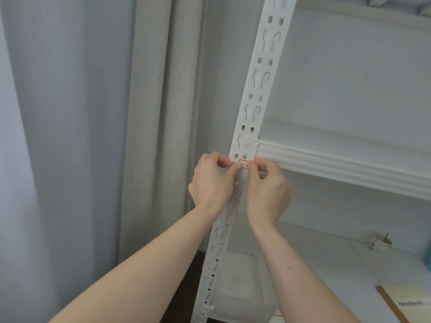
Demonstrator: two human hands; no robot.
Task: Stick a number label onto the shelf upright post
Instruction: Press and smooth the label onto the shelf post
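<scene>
Both hands pinch the red-bordered number label (244, 164) by its ends, left hand (213, 180) on one side and right hand (268, 190) on the other, stretching it flat against the white slotted upright post (255, 89) between their fingertips, apparently for straight sticking.

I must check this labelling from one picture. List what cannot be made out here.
Head view only:
- Label: both ends covered by fingertips of the left hand and right hand; writing too small to read.
- Whether the label is stuck down on the post: cannot tell.
- Post: top and foot cut off by the frame edges.
- Notebook: cut off at the corner, title blurred.
</scene>
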